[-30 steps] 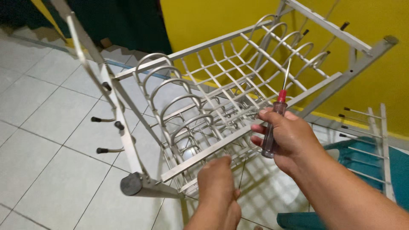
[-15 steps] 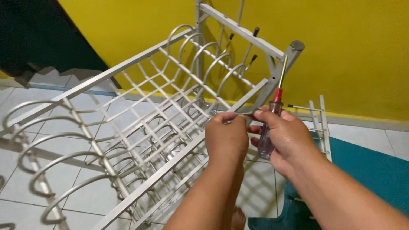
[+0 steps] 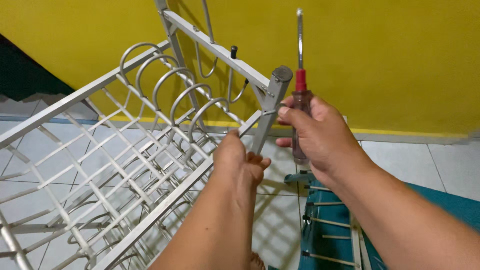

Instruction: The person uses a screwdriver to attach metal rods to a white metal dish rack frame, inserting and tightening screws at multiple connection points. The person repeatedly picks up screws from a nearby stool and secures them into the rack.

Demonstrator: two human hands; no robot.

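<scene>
A grey metal wire rack (image 3: 125,150) with curved loop dividers lies tilted in front of me. My left hand (image 3: 239,162) grips its lower frame rail close to a corner post (image 3: 272,95) with a round grey cap. My right hand (image 3: 317,135) holds a screwdriver (image 3: 300,75) upright, its clear handle with a red collar in my fist and the metal shaft pointing up. The thumb and fingers of that hand also touch the corner post.
A yellow wall (image 3: 390,60) stands close behind the rack. White floor tiles (image 3: 420,160) lie below. A teal piece with metal pegs (image 3: 325,230) sits on the floor at the lower right. Dark stairs (image 3: 25,85) show at the far left.
The rack has swung so its capped corner post is now close to me. My left hand slid along the rail toward that corner. My right hand raised the screwdriver more upright.
</scene>
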